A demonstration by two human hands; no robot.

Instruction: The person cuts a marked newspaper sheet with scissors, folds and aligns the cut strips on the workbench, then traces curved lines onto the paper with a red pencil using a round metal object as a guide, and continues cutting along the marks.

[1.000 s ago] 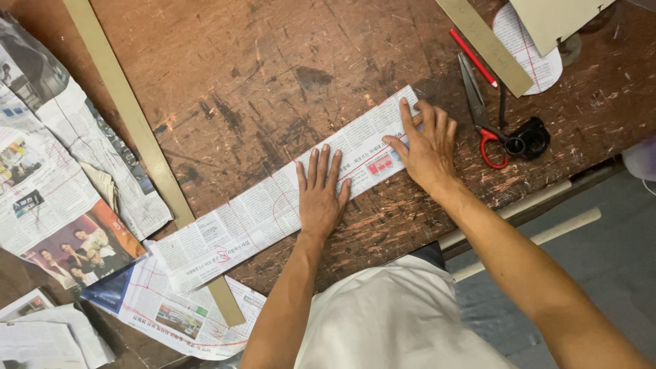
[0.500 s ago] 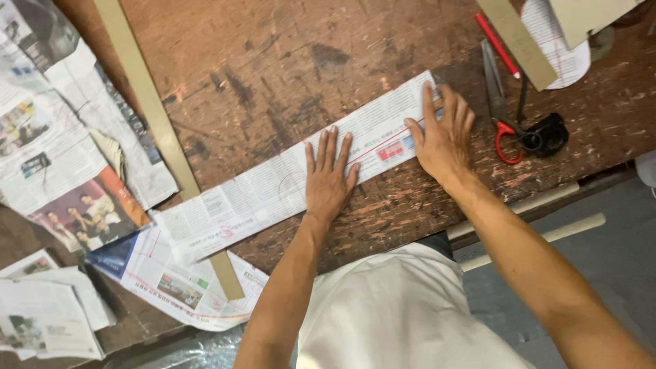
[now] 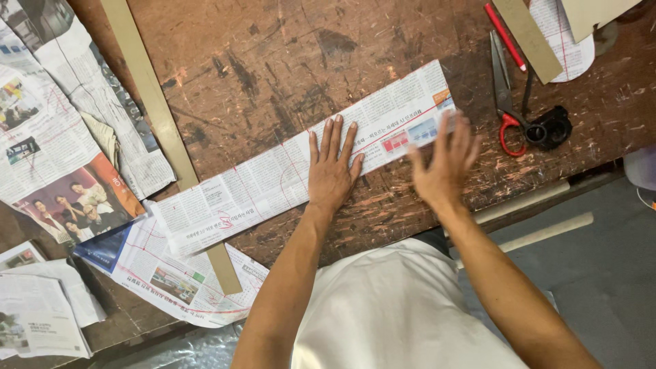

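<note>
My left hand (image 3: 331, 171) lies flat, fingers spread, palm pressing the middle of the long newspaper strip (image 3: 273, 179), which runs slantwise across the worn wooden workbench (image 3: 273, 61) from its near-left part up toward the right. My right hand (image 3: 443, 167) is open too, fingers apart and gripping nothing; it is motion-blurred at the strip's right end, and I cannot tell whether the fingertips touch the paper or hover just over it. Half a second ago that hand lay further up on the right end, closer to the scissors; now it sits lower, toward the bench's near edge, while the left has hardly shifted. I judge from this that the right hand is stroking along the strip to flatten it while the left pins it in place. The strip itself looks unmoved and flat, with red pen lines across it. Just beyond its right end lie red-handled scissors (image 3: 507, 102), a red pencil (image 3: 504, 35) and a tan cardboard strip (image 3: 527, 39), with a rounded paper cut-out (image 3: 570, 48) at the far right corner. A long tan batten (image 3: 158, 119) crosses the left part of the bench, passing under the strip's left end. Loose newspaper sheets (image 3: 61, 130) cover the left edge and near-left corner. I see no box, tray or other container anywhere on the bench; everything lies loose on the wood.
</note>
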